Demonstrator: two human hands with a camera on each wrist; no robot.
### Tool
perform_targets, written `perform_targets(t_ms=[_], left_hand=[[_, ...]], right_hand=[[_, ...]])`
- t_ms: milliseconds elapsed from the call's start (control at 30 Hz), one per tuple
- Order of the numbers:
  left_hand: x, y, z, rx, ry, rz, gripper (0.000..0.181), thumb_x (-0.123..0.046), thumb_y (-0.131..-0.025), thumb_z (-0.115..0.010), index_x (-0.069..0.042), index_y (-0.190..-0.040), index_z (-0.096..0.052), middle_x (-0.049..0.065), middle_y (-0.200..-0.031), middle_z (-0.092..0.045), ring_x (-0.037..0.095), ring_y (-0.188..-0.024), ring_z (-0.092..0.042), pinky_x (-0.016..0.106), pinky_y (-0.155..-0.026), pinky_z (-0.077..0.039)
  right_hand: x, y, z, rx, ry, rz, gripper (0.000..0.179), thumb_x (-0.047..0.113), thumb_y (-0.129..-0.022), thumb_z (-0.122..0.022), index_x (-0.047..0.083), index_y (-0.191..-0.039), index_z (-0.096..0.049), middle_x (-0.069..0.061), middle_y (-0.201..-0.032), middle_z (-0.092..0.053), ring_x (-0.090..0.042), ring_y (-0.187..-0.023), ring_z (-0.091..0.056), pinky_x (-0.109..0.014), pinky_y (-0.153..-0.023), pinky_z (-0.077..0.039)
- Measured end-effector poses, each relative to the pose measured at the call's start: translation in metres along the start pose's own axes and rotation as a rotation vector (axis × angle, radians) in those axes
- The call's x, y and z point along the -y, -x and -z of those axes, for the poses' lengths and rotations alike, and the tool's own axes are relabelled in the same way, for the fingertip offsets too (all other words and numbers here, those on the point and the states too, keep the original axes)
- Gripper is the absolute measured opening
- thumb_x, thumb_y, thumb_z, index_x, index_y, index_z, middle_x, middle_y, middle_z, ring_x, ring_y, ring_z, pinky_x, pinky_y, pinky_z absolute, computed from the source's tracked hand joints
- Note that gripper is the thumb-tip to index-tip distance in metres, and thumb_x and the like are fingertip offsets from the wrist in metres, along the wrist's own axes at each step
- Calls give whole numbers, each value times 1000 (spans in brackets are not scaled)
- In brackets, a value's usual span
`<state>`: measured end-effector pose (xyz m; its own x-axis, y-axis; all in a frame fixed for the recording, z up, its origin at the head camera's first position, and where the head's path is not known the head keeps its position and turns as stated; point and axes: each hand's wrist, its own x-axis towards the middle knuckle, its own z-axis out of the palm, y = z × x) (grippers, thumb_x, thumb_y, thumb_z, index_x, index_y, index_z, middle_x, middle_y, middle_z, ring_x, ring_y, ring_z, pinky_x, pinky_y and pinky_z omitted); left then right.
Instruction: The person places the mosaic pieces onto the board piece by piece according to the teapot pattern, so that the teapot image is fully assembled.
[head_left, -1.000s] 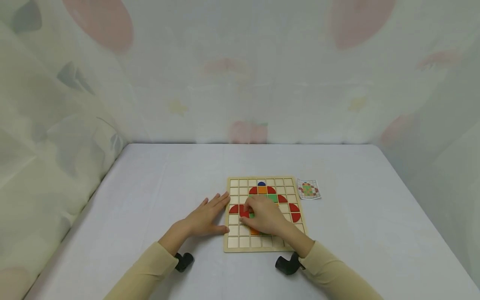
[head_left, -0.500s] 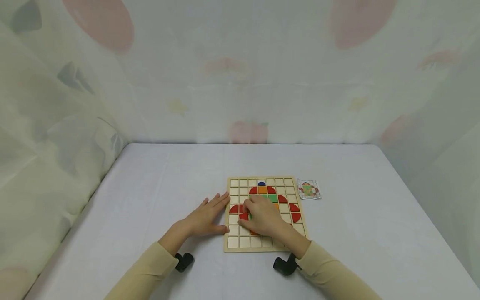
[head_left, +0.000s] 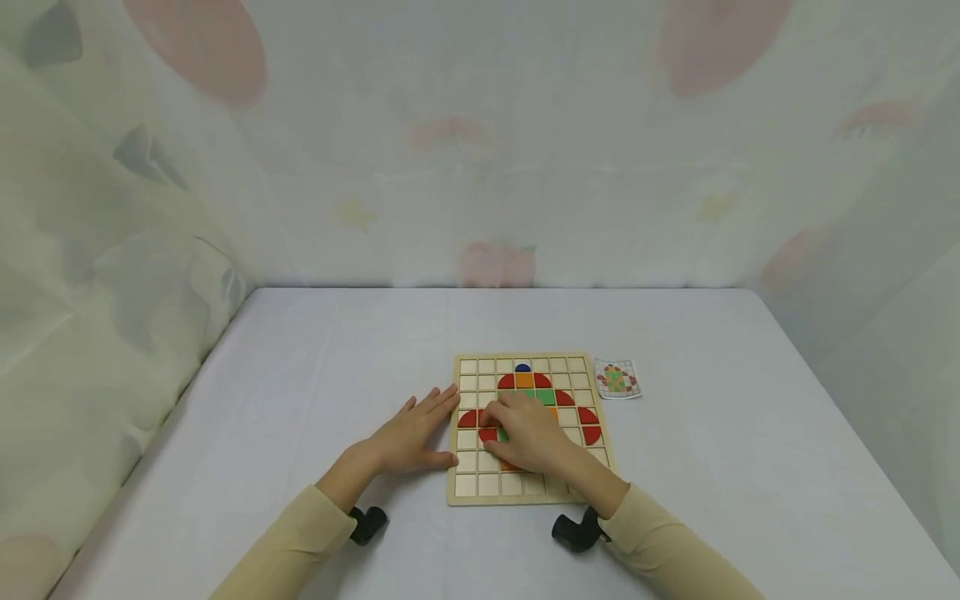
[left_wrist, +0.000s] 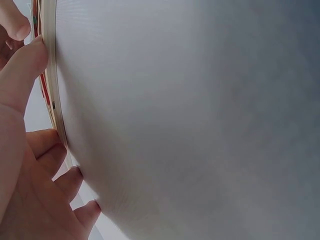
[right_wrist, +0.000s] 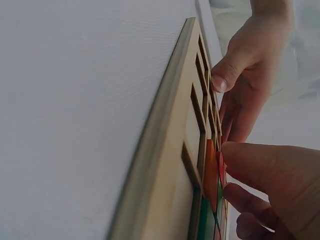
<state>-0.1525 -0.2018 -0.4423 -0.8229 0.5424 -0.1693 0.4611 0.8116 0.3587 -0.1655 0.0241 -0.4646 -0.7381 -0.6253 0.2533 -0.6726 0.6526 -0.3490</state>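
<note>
A wooden grid board (head_left: 467,484) lies on the table, with red, green, orange and blue tiles in its cells. My left hand (head_left: 411,437) spreads its fingers along the board's left edge; in the left wrist view its fingertips touch the wooden rim (left_wrist: 52,90). Over the board's middle is my right hand (head_left: 531,433), palm down with curled fingers. Its thumb and index finger hold a red quarter-circle tile (head_left: 488,435) from two sides, low in its cell. In the right wrist view, the thumb tip (right_wrist: 232,150) is at the red tile. The right hand hides several central cells.
To the right of the board lies a small printed pattern card (head_left: 618,379). Black wrist mounts show below the left (head_left: 369,526) and right (head_left: 575,532) hands. A white cloth covers the table (head_left: 360,333), and patterned curtains hang around it.
The right thumb and index finger shift slightly about the red tile, which turns so that its curved side faces lower left. The left hand and the board stay put.
</note>
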Motion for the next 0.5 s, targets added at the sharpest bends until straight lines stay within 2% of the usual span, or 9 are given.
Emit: perform_targets(t_ms=[200, 500], left_hand=[[1, 0, -1, -2, -1, 0, 87, -43, -81, -66, -6, -147, -22, 7, -154, -15, 32, -140, -16, 58, -109, -15], [1, -1, -2, 2, -2, 5, 88, -43, -81, -67, -7, -147, -21, 7, -154, -15, 32, -140, -16, 58, -109, -15]], right_hand=[[-2, 2, 0, 22, -59, 17, 17, 22, -78, -70, 20, -95, -67, 9, -87, -56, -9, -80, -49, -28, -74, -43], [-4, 1, -1, 21, -60, 1, 15, 25, -78, -71, 19, -90, -65, 9, -84, -56, -8, -77, -48, -26, -72, -43]])
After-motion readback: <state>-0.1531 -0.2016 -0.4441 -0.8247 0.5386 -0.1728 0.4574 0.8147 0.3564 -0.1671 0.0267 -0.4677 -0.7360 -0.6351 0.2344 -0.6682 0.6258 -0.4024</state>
